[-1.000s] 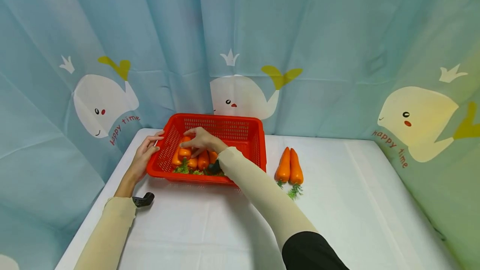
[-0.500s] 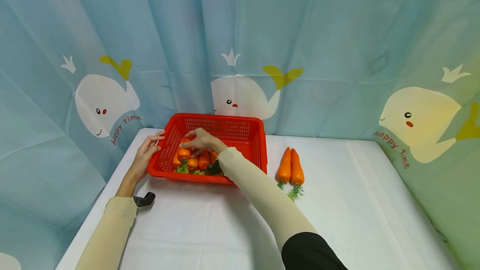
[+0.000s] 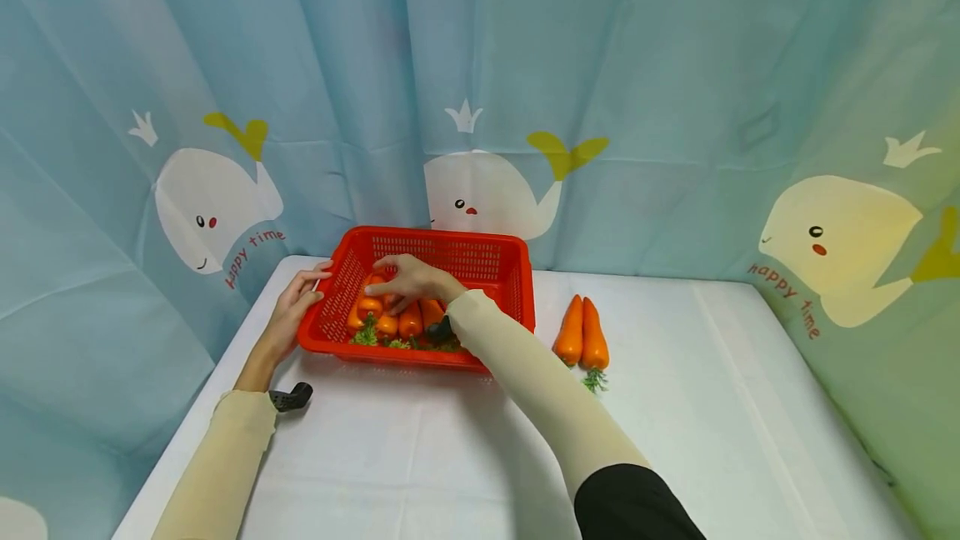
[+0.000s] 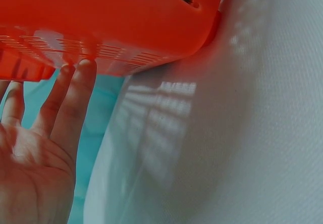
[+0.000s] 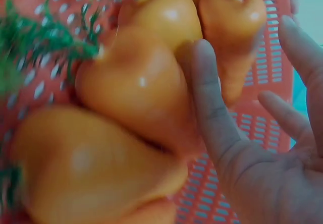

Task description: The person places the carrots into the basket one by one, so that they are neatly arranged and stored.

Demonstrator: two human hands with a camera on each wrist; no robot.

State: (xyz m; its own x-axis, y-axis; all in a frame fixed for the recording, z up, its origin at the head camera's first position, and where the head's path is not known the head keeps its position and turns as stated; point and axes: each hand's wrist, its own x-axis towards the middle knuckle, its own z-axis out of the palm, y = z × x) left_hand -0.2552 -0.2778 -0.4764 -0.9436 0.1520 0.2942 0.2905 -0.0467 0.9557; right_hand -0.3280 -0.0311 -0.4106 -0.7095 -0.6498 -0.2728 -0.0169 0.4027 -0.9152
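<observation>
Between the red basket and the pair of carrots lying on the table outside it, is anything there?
No. In the head view, only bare white table lies between the red basket and the two carrots.

Both arms are covered by close-fitting, pale cream sleeves that run from upper arm to wrist and end in a plain edge, with no cuff or marking seen. The left sleeve [image 3: 217, 457] is shown at the near left, the right sleeve [image 3: 525, 382] across the middle. Over the right upper arm, at the near edge, a black garment [image 3: 633, 507] is worn on top of the cream fabric. A small black device [image 3: 291, 397] is strapped at the left wrist, and a similar one [image 3: 438, 330] is seen under the right wrist. The left hand [image 3: 288, 315] and right hand [image 3: 408, 280] are left bare: no gloves or rings are seen.
</observation>
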